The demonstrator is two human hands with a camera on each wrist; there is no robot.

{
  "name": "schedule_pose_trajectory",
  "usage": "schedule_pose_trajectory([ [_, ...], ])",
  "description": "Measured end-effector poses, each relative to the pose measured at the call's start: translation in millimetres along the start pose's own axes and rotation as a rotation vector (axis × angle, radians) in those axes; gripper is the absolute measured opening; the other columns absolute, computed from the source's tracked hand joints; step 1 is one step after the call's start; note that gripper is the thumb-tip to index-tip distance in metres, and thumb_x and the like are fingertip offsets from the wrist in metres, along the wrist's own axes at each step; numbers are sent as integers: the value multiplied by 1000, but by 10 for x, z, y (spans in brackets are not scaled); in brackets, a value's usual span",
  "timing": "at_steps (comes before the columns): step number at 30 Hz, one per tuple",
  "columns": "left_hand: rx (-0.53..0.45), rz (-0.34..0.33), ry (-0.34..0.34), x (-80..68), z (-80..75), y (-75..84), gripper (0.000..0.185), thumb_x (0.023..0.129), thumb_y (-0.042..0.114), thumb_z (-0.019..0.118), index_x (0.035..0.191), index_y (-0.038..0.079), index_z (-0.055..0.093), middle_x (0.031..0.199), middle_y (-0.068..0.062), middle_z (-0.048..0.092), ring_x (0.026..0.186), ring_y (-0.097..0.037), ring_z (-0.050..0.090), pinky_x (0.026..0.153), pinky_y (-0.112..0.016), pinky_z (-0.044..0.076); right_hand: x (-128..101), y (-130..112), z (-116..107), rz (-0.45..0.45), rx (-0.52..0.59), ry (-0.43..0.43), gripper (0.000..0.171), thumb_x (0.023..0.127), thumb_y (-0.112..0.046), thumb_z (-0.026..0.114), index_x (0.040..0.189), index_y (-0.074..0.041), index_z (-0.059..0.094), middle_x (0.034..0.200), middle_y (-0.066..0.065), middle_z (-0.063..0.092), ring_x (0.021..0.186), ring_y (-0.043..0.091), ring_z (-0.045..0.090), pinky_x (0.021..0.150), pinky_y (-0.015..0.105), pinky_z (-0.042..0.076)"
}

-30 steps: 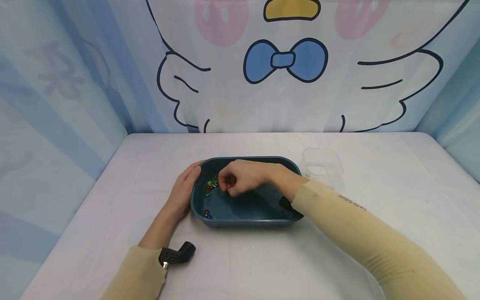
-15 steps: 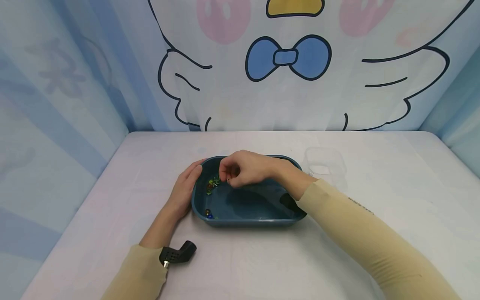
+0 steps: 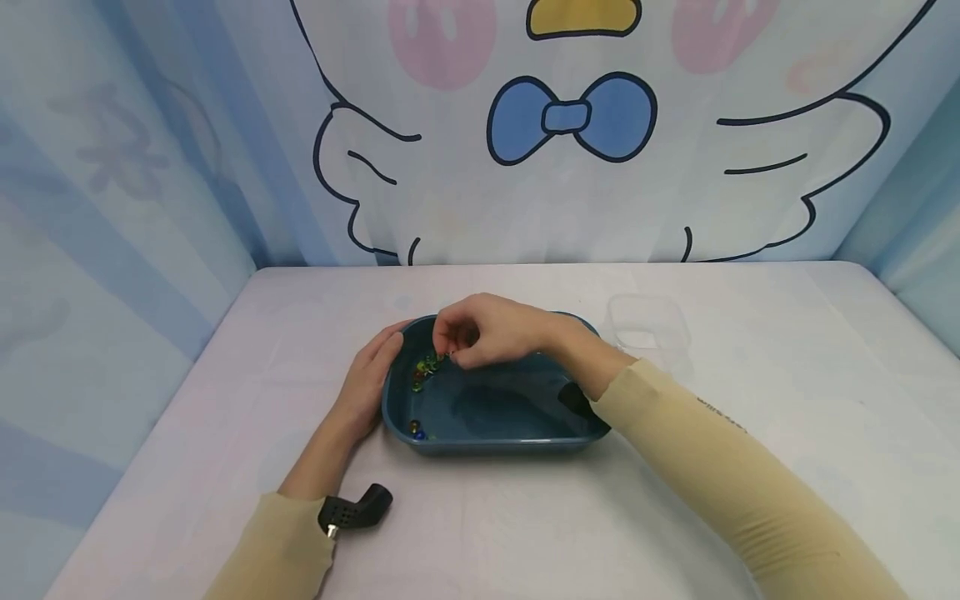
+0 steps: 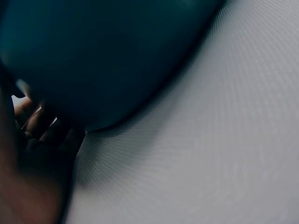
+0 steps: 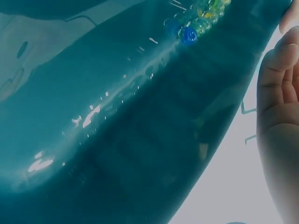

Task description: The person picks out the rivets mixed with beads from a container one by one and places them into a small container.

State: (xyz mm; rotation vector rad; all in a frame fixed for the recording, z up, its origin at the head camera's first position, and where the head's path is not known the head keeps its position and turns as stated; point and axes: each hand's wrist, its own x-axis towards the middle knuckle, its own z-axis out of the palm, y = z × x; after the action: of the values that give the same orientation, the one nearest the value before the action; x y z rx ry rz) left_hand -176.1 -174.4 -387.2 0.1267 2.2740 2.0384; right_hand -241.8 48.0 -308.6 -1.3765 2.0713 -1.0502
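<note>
We see a glossy, smooth teal plastic tub (image 3: 491, 442), shiny glass-like marbles (image 3: 422, 369), a clear plastic cup (image 3: 648, 323), and matt woven cloth covering the bench (image 3: 675, 517).

Close up: dark teal tub (image 4: 103, 56) fills upper left w/ rounded corner resting on pale textured tabletop (image 4: 210, 140). My left hand (image 4: 32, 154) sits bottom left, in shadow, fingers (image 4: 35, 122) against tub's outer wall. Blurry.

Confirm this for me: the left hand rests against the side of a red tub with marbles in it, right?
Not quite. The tub is dark teal-blue, not red, as the head view shows. The left hand does rest against its side, and the marbles lie inside.
</note>
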Motion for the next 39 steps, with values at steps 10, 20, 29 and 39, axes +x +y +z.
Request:
schedule_pose_trajectory([
  [10, -6, -3, -1, 0, 21, 3, 51, 111, 37, 35, 150, 6, 44, 150, -13, 48, 140, -25, 41, 117, -43, 29, -19, -75, -84, 20, -1, 71, 13, 88, 0, 63, 99, -5, 67, 90, 4, 62, 79, 21, 57, 72, 32, 52],
  [20, -1, -4, -8, 7, 32, 20, 51, 111, 38, 35, 151, 8, 45, 149, -10, 49, 139, -23, 42, 117, -43, 30, -149, -200, -248, 2, 9, 126, 10, 91, -3, 62, 99, -7, 67, 90, 4, 62, 82, 22, 57, 74, 36, 52],
  [29, 3, 11, -1, -1, 8, -1, 50, 111, 37, 34, 150, 8, 45, 150, -9, 48, 141, -21, 40, 118, -42, 27, -280, -290, -371, 8, 6, 166, 9, 90, -5, 63, 98, -8, 67, 89, 5, 63, 82, 24, 58, 72, 39, 52],
  [39, -3, 17, -7, -11, -2, -6, 49, 112, 35, 34, 151, 7, 44, 151, -10, 47, 141, -22, 39, 118, -42, 26, -458, -305, -432, 41, -27, 223, 10, 91, -3, 63, 98, -8, 68, 91, 6, 63, 80, 25, 57, 68, 36, 50],
])
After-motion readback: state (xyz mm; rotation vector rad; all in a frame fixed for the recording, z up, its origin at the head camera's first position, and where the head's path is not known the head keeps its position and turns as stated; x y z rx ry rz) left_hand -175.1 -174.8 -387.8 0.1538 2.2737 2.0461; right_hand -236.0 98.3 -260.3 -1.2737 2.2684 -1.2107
